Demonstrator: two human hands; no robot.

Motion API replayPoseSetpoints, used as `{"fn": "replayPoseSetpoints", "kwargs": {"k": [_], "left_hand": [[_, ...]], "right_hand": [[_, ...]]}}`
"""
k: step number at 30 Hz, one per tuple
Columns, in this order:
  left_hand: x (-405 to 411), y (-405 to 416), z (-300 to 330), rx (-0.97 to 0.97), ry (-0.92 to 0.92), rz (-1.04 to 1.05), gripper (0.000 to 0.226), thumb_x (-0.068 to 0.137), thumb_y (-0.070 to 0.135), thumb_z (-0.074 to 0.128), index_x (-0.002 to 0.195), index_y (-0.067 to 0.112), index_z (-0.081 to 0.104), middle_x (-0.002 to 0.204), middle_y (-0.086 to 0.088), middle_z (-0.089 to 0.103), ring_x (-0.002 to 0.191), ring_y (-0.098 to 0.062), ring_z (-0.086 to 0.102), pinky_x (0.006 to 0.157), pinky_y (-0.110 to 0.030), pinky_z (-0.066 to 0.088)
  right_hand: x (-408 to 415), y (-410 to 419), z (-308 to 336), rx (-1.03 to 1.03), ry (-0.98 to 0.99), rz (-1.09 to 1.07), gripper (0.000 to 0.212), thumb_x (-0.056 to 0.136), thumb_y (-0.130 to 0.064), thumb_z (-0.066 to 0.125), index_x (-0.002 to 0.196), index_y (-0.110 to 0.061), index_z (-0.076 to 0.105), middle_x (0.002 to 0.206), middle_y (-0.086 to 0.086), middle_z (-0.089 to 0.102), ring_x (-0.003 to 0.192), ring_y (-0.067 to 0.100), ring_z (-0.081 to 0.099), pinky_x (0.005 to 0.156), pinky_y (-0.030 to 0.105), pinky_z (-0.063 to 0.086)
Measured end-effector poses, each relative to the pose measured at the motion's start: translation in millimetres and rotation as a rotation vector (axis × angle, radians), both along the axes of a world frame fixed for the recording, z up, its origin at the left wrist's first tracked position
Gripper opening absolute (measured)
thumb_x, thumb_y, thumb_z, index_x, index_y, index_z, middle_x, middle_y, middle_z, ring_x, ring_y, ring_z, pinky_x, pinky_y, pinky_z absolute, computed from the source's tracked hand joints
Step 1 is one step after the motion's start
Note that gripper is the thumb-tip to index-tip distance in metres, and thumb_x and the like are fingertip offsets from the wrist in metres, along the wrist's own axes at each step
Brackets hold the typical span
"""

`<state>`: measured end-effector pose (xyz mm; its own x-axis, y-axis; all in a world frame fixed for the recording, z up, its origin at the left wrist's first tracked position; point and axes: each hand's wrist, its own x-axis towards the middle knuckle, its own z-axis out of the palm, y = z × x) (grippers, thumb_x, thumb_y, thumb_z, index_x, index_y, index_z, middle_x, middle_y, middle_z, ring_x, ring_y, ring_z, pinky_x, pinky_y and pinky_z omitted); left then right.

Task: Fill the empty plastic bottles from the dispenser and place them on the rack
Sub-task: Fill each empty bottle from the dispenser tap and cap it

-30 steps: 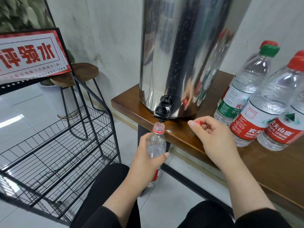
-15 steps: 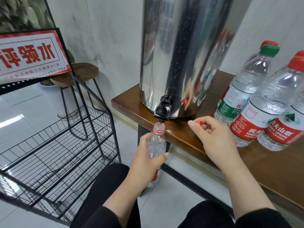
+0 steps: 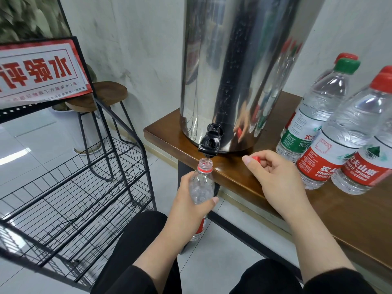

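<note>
Hands around ribbed clear bottle

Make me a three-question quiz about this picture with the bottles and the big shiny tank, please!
1. Where is the open bottle?
A. on the rack
B. under the black tap
C. on the stool

2. What colour is the cap in the right hand?
A. red
B. blue
C. yellow

3. What is the left hand doing?
A. resting flat on the table
B. turning the tap
C. gripping the open bottle

Answers: 1 B, its mouth sits right below the spout. 2 A, red shows between the fingers. 3 C, its fingers wrap round the bottle's body.
</note>
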<state>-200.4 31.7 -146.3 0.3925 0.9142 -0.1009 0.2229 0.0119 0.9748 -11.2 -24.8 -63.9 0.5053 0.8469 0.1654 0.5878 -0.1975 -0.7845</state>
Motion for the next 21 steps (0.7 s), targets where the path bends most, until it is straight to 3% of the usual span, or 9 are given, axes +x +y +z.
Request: {"fn": "replayPoseSetpoints", "kwargs": {"k": [2, 5, 9, 13, 21], "left_hand": [[-0.4, 0.0, -0.2, -0.001, -0.001, -0.001, 0.072, 0.088, 0.031, 0.08, 0.142, 0.042, 0.033, 0.133, 0.016, 0.051, 0.121, -0.012, 0.054, 0.092, -0.024, 0.044], [-0.9, -0.8, 1.0, -0.002, -0.003, -0.007, 0.07, 0.088, 0.031, 0.079, 0.138, 0.046, 0.033, 0.125, 0.024, 0.05, 0.111, -0.006, 0.056, 0.079, -0.011, 0.042], [-1.2, -1.1, -0.6, 0.0, -0.029, 0.001, 0.068, 0.087, 0.032, 0.08, 0.138, 0.046, 0.036, 0.13, 0.018, 0.053, 0.118, -0.011, 0.057, 0.089, -0.021, 0.046], [-2.0, -2.5, 0.2, -0.001, -0.039, -0.002, 0.068, 0.088, 0.032, 0.08, 0.137, 0.046, 0.035, 0.13, 0.019, 0.053, 0.117, -0.009, 0.057, 0.077, -0.011, 0.046], [-1.0, -2.4, 0.5, -0.007, -0.043, -0.001, 0.068, 0.088, 0.033, 0.079, 0.137, 0.047, 0.035, 0.13, 0.021, 0.052, 0.117, -0.007, 0.056, 0.078, -0.01, 0.042]], "right_hand": [[0.1, -0.1, 0.0, 0.0, 0.001, 0.002, 0.027, 0.092, -0.052, 0.063, 0.103, -0.029, 0.069, 0.089, -0.013, 0.066, 0.087, 0.007, 0.064, 0.067, 0.019, 0.045], [-0.2, -0.5, 0.0, 0.003, 0.0, 0.003, 0.026, 0.092, -0.052, 0.063, 0.102, -0.029, 0.069, 0.088, -0.013, 0.067, 0.087, 0.007, 0.064, 0.066, 0.018, 0.044], [0.0, 0.0, -1.0, 0.02, 0.011, 0.003, 0.025, 0.091, -0.052, 0.064, 0.099, -0.029, 0.07, 0.084, -0.013, 0.067, 0.084, 0.007, 0.064, 0.066, 0.018, 0.044], [-0.1, 0.1, -1.0, 0.017, 0.009, 0.004, 0.025, 0.091, -0.052, 0.064, 0.099, -0.029, 0.07, 0.083, -0.012, 0.066, 0.083, 0.006, 0.063, 0.065, 0.018, 0.044], [0.4, 0.2, -0.8, 0.01, 0.001, 0.002, 0.025, 0.091, -0.053, 0.064, 0.099, -0.03, 0.069, 0.084, -0.013, 0.067, 0.083, 0.005, 0.063, 0.064, 0.016, 0.043]]}}
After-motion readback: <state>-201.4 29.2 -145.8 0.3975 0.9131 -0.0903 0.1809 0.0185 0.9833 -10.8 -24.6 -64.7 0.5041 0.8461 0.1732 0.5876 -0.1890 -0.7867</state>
